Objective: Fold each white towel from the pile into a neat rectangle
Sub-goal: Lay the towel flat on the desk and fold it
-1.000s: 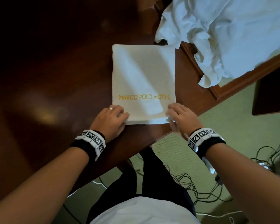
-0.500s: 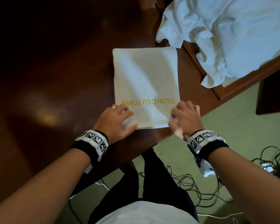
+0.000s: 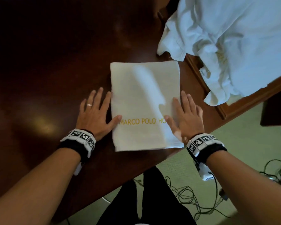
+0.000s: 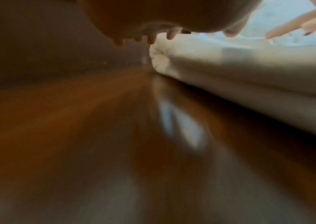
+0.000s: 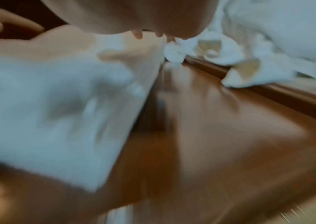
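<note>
A folded white towel (image 3: 141, 101) with gold "MARCO POLO HOTEL" lettering lies flat as a rectangle on the dark wooden table (image 3: 47, 65). My left hand (image 3: 96, 111) lies flat on the table along the towel's left edge, fingers straight, thumb on the cloth. My right hand (image 3: 183, 114) lies flat along the right edge, partly on the towel, and covers the last letters. The left wrist view shows the towel's layered edge (image 4: 239, 72); in the blurred right wrist view its top (image 5: 57, 98) shows. A pile of crumpled white cloth (image 3: 225, 38) lies at the upper right.
The table's front edge (image 3: 136, 172) runs diagonally just below the towel. A wooden ledge (image 3: 217, 109) under the pile borders the table on the right. Green carpet (image 3: 242, 143) with loose black cables (image 3: 193, 200) lies below; my dark trousers (image 3: 144, 200) show at the bottom.
Both hands left the towel's near corners, where the fingers were curled, and slid forward along its sides with fingers now straight. The towel lies slightly nearer the table edge.
</note>
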`<state>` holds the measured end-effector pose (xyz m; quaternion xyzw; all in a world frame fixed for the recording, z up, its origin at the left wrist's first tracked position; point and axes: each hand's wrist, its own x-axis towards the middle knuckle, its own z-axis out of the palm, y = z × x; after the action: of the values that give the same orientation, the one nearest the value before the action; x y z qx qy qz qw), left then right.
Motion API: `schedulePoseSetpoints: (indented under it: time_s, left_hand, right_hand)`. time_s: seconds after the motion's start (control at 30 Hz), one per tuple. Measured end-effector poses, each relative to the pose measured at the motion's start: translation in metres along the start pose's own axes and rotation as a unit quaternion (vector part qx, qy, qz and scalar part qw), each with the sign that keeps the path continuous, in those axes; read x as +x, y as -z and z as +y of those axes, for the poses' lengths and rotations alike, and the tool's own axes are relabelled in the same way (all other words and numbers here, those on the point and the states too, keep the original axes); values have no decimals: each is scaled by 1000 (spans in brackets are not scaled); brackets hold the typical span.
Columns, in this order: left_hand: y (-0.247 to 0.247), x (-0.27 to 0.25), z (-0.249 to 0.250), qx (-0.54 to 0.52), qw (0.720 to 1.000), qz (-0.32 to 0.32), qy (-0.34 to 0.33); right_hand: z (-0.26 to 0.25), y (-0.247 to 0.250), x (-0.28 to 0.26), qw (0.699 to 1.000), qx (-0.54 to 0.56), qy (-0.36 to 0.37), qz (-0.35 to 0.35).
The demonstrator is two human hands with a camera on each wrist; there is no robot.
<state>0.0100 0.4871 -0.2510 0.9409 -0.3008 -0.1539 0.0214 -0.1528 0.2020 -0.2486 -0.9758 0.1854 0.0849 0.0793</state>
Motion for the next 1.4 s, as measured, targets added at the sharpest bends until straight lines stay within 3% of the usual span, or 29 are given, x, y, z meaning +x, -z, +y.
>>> schedulePoseSetpoints:
  time_s: [0.13, 0.23, 0.33, 0.4, 0.6, 0.7, 0.8, 0.93, 1.03, 1.2, 1.4]
  left_hand:
    - [24, 57, 35, 19, 995, 48, -81]
    - [23, 90, 49, 54, 993, 12, -102]
    - [13, 101, 35, 55, 996, -27, -62]
    - [11, 96, 34, 25, 999, -30, -23]
    - [12, 48, 46, -49, 989, -21, 141]
    - [13, 20, 54, -70, 979, -37, 188]
    - [9, 4, 62, -201, 940, -102, 256]
    - [-3, -4, 64, -375, 861, -90, 331]
    - [-5, -13, 66, -430, 846, -97, 298]
    - [25, -31, 81, -412, 883, -33, 223]
    - [94, -41, 120, -408, 901, 38, 142]
  right_hand:
    - [-24, 20, 59, 995, 4, 82, 54]
    - [-37, 20, 98, 992, -27, 121, 6]
    - [-14, 10, 111, 991, -39, 110, -59]
    - [-1, 9, 108, 994, -25, 85, -60]
    - [9, 20, 55, 997, 49, -48, -31]
    - [8, 20, 22, 976, 163, -130, -69]
    - [-4, 13, 2, 943, 243, -201, -107]
    - [-23, 6, -8, 905, 318, -262, -110]
    - [-30, 9, -17, 881, 359, -289, -109]
    - [-38, 34, -37, 873, 383, -295, -63]
    - [-24, 101, -54, 876, 383, -292, -5]
